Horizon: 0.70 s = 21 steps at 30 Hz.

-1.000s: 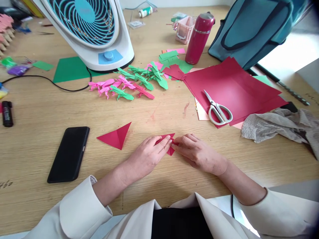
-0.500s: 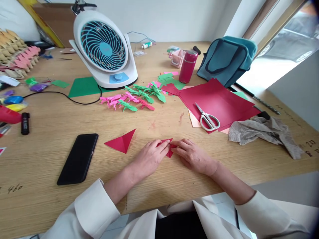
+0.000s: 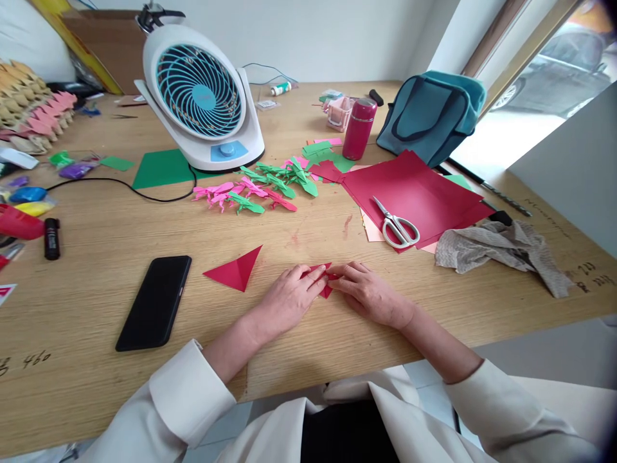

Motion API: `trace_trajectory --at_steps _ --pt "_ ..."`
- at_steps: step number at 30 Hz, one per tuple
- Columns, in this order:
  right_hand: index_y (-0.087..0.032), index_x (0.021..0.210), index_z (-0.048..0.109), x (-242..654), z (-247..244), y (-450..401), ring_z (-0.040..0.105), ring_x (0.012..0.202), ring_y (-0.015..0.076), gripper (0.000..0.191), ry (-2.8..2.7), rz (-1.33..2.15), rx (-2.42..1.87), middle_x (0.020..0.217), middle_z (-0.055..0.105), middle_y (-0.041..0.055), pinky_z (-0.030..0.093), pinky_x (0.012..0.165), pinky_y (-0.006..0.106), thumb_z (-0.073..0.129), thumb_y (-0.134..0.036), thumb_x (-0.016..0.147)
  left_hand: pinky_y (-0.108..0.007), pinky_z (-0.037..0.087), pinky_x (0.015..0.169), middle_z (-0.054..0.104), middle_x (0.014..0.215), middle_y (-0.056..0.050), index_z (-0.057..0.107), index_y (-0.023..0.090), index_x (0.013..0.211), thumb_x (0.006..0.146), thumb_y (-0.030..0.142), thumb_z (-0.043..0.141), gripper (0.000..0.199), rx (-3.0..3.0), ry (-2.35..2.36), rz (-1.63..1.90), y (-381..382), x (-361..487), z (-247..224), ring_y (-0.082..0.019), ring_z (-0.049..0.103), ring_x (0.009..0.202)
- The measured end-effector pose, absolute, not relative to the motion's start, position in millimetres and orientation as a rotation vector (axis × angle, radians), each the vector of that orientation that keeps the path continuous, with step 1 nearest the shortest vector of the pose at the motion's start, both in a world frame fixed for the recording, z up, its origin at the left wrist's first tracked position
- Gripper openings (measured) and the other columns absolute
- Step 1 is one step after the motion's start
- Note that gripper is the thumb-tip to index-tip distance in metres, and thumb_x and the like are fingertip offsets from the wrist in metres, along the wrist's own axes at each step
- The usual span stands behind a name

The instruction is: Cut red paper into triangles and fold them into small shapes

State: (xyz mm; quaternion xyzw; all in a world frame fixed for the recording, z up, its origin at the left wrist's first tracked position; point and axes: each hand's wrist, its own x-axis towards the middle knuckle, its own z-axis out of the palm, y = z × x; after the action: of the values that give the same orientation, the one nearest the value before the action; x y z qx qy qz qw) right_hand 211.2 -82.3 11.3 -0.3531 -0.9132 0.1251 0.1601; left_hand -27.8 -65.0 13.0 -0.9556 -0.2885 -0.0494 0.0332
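A small folded piece of red paper (image 3: 326, 292) lies on the table between my hands, largely covered by fingers. My left hand (image 3: 289, 297) holds it down from the left, with its fingers together over the paper. The fingertips of my right hand (image 3: 373, 296) are closed on its right edge, thumb hidden from sight. To the left of my hands lies a creased red paper triangle (image 3: 236, 270), touched by neither hand.
A black phone (image 3: 154, 302) lies at the left. Folded green and pink paper figures (image 3: 263, 183) sit ahead, before a fan (image 3: 202, 96). On the right, scissors (image 3: 400, 230) rest on red sheets (image 3: 429, 193), near a grey cloth (image 3: 467, 247), a red flask (image 3: 359, 128) and a teal bag (image 3: 429, 116).
The camera view has shifted slightly. Both hands stay at the red paper, with little visible movement of the fingers.
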Motion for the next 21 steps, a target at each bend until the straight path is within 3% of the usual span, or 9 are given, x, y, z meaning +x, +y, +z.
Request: trace_trajectory --at_steps 6,12,21 --pt "-0.020 0.127 0.060 214 9 -92 0.053 0.116 0.0279 0.040 -2.576 0.365 -1.007 0.143 0.052 0.0129 0.047 0.098 0.050 0.051 -0.007 0.090 -0.040 0.045 0.099 0.047 0.151 -0.005 0.060 0.021 0.123 0.099 0.025 0.046 0.028 -2.933 -0.893 -0.171 -66 -29 11 -0.026 0.047 0.120" --pt "-0.021 0.132 0.055 215 1 -91 0.057 0.108 0.0244 0.041 -2.310 0.481 -1.027 0.120 0.061 0.0121 0.051 0.095 0.044 0.046 -0.008 0.094 -0.041 0.046 0.098 0.048 0.150 -0.006 0.053 0.020 0.134 0.096 0.020 0.051 0.038 -2.926 -0.873 -0.152 -66 -29 9 -0.026 0.046 0.120" --pt "-0.022 0.134 0.056 207 6 -76 0.057 0.095 0.0218 0.043 -2.359 0.469 -1.133 0.105 0.055 0.0103 0.053 0.087 0.039 0.048 -0.008 0.094 -0.042 0.046 0.098 0.049 0.150 -0.007 0.058 0.021 0.127 0.096 0.019 0.050 0.032 -2.942 -0.876 -0.161 -66 -29 9 -0.026 0.046 0.121"
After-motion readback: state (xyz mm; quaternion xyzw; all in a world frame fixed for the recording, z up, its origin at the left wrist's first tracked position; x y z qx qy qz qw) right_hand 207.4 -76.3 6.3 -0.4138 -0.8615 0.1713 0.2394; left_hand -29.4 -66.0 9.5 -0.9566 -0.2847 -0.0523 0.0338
